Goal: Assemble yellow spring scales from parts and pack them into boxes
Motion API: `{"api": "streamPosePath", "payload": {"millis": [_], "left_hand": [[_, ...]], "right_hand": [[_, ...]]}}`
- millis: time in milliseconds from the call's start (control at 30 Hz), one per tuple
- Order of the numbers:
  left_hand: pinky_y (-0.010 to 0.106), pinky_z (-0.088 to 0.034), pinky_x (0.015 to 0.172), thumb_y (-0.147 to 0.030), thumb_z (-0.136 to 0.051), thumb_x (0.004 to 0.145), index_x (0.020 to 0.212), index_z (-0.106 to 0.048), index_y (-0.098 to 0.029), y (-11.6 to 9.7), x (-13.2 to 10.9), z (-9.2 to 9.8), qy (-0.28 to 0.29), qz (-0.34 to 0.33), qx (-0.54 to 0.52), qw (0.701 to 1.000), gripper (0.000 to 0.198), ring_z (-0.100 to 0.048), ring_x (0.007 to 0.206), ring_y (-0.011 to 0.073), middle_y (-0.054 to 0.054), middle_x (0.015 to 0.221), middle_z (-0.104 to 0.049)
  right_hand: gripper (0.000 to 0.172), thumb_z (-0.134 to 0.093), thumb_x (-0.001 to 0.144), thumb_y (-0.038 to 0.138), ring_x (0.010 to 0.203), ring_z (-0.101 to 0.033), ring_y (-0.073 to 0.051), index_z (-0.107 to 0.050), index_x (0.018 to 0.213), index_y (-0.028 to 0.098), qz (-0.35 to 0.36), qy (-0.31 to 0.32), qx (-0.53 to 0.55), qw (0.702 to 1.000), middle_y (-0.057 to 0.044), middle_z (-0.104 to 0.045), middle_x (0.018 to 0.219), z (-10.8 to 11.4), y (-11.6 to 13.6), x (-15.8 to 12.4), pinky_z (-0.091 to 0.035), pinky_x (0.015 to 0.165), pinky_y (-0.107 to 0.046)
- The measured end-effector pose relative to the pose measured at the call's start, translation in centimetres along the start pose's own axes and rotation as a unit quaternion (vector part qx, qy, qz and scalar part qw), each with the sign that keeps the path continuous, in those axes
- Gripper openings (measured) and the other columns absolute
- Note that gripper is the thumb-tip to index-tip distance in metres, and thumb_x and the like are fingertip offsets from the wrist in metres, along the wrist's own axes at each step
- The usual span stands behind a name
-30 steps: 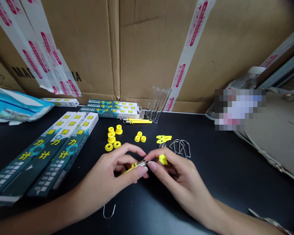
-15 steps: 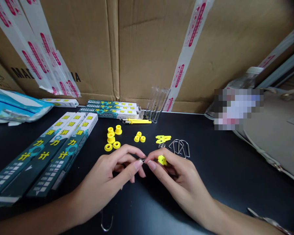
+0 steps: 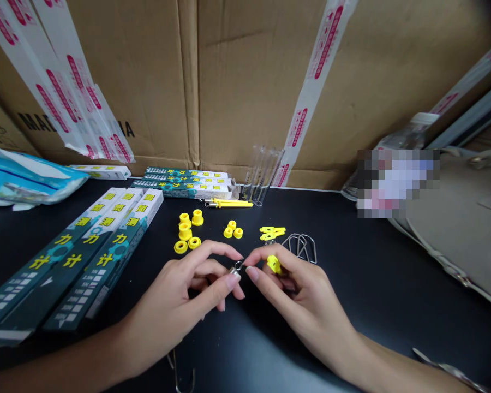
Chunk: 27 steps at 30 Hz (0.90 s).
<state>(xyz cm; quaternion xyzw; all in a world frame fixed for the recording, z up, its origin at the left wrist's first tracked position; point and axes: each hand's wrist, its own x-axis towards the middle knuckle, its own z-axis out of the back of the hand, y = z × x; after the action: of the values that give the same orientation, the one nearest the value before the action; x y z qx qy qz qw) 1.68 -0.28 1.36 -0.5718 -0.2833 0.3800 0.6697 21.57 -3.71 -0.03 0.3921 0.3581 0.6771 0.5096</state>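
My left hand [image 3: 204, 281] pinches a small silvery metal spring [image 3: 234, 269] between thumb and index finger; a wire loop sticks up from its end. My right hand [image 3: 297, 295] is just to the right, thumb and index fingertips close together at the tip of that loop. A yellow plastic piece [image 3: 274, 265] is tucked in the curled fingers of my right hand. Below my left forearm a curved wire hook [image 3: 184, 382] shows in part; what it hangs from or rests on is hidden.
Yellow collars [image 3: 185, 232], small yellow caps [image 3: 231, 230], yellow clips [image 3: 272, 233] and wire hooks [image 3: 300, 245] lie beyond my hands. Printed long boxes [image 3: 94, 256] lie left. Clear tubes [image 3: 264, 174] stand behind, a bag [image 3: 462, 218] and scissors [image 3: 445, 371] right.
The spring's wire loop has come into clearer view as my left fingers tilted. My right hand has shifted slightly, with the yellow piece. The wire hook below has moved a little right and down.
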Motion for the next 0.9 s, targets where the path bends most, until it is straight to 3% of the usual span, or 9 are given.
{"api": "streamPosePath", "payload": {"millis": [567, 900], "left_hand": [[0.021, -0.043, 0.049, -0.036, -0.059, 0.094, 0.104, -0.058, -0.021, 0.03, -0.12, -0.10, -0.010, 0.000, -0.004, 1.000, 0.018, -0.062, 0.063, 0.0142, 0.003, 0.078, -0.075], [0.020, -0.046, 0.049, -0.041, -0.056, 0.098, 0.108, -0.059, -0.023, 0.60, -0.23, 0.11, -0.011, -0.011, 0.002, 1.000, 0.021, -0.062, 0.062, 0.0137, 0.002, 0.081, -0.073]], "right_hand": [[0.019, -0.055, 0.099, 0.038, 0.052, -0.035, -0.011, -0.065, 0.099, 0.022, -0.005, -0.009, 0.001, 1.000, 0.006, -0.043, 0.061, -0.10, 0.28, 0.05, -0.029, 0.048, -0.025], [0.019, -0.056, 0.099, 0.039, 0.054, -0.035, -0.012, -0.066, 0.098, 0.023, -0.008, 0.004, 0.002, 1.000, 0.006, -0.039, 0.061, -0.06, 0.02, -0.04, -0.030, 0.050, -0.025]]}}
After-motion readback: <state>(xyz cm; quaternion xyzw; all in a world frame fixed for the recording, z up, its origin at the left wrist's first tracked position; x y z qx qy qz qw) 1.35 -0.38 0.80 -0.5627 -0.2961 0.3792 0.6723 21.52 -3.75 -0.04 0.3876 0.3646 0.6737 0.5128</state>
